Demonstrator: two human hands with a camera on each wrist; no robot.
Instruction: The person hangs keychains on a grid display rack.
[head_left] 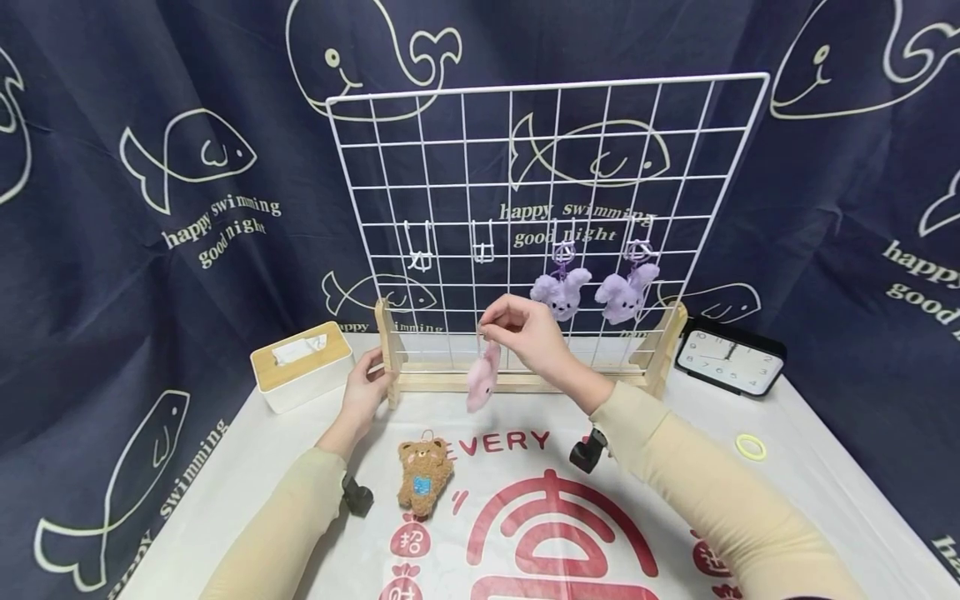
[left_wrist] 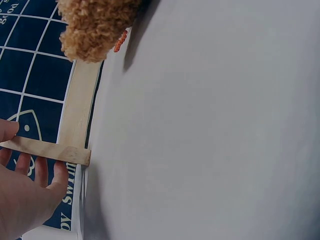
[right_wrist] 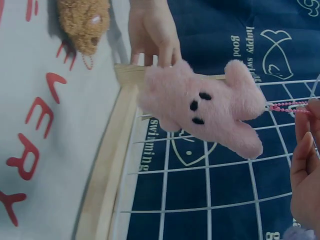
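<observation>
The right hand had a narrow grip on the bead chain of the pink plush, which dangled in front of the wire rack, and with the left hand holding the wooden stand, imo the trick was a light pinch leaving the chain open.

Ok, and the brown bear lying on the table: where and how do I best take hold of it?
Likely best pinched from above by the thin loop at its head, coming in from the side nearest the wooden rack base. The brown bear lies face up with its head toward that base, and the loop sticks out past the head, apart from the broad body.
</observation>
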